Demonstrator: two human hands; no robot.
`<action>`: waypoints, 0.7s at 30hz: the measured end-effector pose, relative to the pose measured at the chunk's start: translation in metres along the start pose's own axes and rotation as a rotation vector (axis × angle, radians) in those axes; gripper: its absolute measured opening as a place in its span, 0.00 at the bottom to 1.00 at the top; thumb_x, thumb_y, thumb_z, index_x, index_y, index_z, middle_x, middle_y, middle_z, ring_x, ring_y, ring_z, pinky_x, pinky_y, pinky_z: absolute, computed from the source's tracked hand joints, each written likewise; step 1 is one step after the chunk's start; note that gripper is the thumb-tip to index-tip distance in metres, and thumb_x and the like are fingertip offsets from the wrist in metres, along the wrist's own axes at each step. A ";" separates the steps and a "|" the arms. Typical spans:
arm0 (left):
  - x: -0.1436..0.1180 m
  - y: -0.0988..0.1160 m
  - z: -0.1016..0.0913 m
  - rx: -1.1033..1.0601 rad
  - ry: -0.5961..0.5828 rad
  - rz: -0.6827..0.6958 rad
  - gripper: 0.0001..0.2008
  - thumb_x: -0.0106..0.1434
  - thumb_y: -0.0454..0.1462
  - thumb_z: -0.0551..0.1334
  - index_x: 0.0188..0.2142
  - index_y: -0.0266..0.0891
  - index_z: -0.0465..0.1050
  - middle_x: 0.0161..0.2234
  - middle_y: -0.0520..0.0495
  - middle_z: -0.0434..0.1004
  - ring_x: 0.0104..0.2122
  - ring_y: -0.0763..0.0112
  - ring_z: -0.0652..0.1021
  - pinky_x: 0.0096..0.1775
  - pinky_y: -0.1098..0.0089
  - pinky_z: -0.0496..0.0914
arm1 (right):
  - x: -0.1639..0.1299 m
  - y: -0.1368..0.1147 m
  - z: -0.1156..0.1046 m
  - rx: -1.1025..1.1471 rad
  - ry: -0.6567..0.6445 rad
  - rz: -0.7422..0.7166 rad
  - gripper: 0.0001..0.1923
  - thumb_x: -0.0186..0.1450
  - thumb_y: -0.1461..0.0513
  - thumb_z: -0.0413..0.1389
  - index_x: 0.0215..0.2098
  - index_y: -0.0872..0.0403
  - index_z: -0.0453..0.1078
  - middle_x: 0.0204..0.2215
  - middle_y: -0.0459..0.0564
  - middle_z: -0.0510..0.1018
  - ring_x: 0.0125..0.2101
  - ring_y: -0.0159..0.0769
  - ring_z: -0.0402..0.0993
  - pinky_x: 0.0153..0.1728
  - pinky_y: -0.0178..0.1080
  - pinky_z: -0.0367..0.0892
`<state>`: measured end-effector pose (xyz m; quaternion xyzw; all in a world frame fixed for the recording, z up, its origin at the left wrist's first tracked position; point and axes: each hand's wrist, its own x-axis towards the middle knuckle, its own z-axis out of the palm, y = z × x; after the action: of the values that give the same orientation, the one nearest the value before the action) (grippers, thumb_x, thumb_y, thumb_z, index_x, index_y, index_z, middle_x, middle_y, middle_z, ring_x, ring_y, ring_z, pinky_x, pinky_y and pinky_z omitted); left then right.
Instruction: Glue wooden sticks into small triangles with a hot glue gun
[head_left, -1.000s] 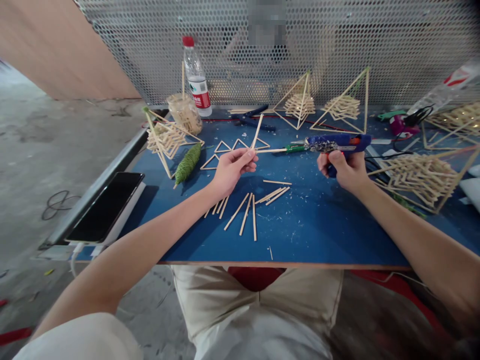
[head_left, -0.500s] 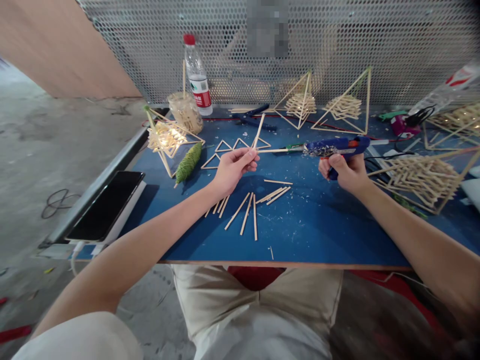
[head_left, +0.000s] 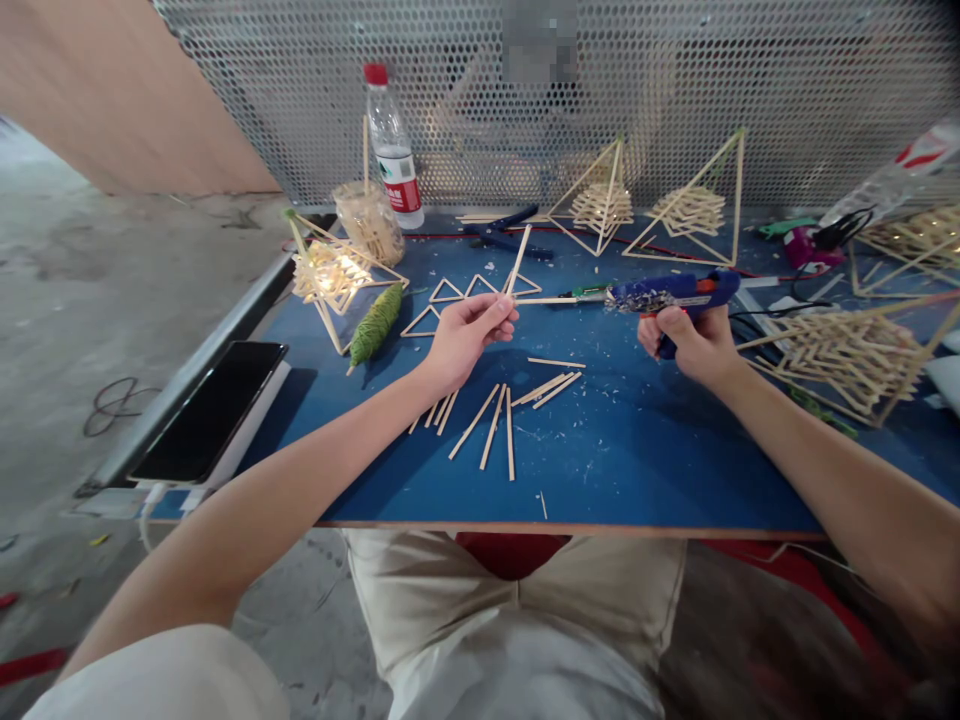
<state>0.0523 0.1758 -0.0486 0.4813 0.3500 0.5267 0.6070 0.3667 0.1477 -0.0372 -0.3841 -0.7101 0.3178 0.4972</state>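
Between thumb and fingers, my left hand (head_left: 474,338) pinches two thin wooden sticks (head_left: 520,258) that meet at an angle; one points up and away, the other runs right. My right hand (head_left: 690,338) is wrapped round the handle of a blue hot glue gun (head_left: 675,291). Its nozzle is at the right end of the sideways stick; whether they touch I cannot tell. Behind my left hand lie small stick triangles (head_left: 448,290). Several loose sticks (head_left: 510,432) are scattered on the blue table (head_left: 637,450) in front of my hands.
At left are a phone (head_left: 214,410) on a white block, a green yarn spindle (head_left: 377,325) and a lit stick frame (head_left: 330,272). A bottle (head_left: 394,155), a jar (head_left: 367,220) and pliers (head_left: 510,235) stand or lie at the back. More stick structures (head_left: 855,360) are at right.
Hardly anything differs. Both hands keep their holds on the sticks and the glue gun in nearly the same places; the view has shifted very slightly.
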 end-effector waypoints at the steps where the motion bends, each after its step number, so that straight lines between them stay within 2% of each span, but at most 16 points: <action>1: 0.000 0.000 0.000 0.000 0.003 0.000 0.08 0.70 0.38 0.75 0.36 0.37 0.83 0.33 0.50 0.84 0.28 0.82 0.79 0.35 0.79 0.75 | 0.000 0.000 0.000 -0.003 0.001 0.000 0.31 0.69 0.33 0.63 0.22 0.44 0.67 0.17 0.47 0.67 0.18 0.37 0.65 0.16 0.46 0.58; 12: 0.001 -0.001 0.000 -0.007 0.003 0.007 0.08 0.70 0.37 0.75 0.36 0.36 0.83 0.32 0.50 0.84 0.27 0.82 0.79 0.34 0.79 0.75 | 0.001 0.004 -0.001 0.032 -0.021 -0.068 0.30 0.73 0.38 0.63 0.23 0.47 0.67 0.18 0.44 0.68 0.18 0.32 0.66 0.17 0.41 0.60; 18: -0.001 0.005 0.003 -0.090 -0.010 -0.059 0.09 0.73 0.33 0.72 0.34 0.36 0.83 0.32 0.51 0.82 0.27 0.84 0.78 0.34 0.80 0.75 | 0.001 0.004 -0.002 -0.028 -0.013 -0.042 0.31 0.71 0.35 0.64 0.23 0.46 0.69 0.18 0.45 0.70 0.18 0.35 0.66 0.19 0.43 0.60; 21: -0.003 0.008 0.004 -0.150 -0.025 -0.096 0.10 0.75 0.33 0.69 0.34 0.36 0.83 0.33 0.51 0.82 0.27 0.84 0.79 0.34 0.81 0.76 | 0.001 0.003 -0.001 -0.104 0.006 -0.005 0.30 0.71 0.35 0.62 0.24 0.45 0.72 0.20 0.46 0.75 0.19 0.35 0.68 0.20 0.44 0.63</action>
<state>0.0529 0.1722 -0.0398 0.4237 0.3244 0.5157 0.6703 0.3684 0.1499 -0.0390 -0.4083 -0.7252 0.2782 0.4796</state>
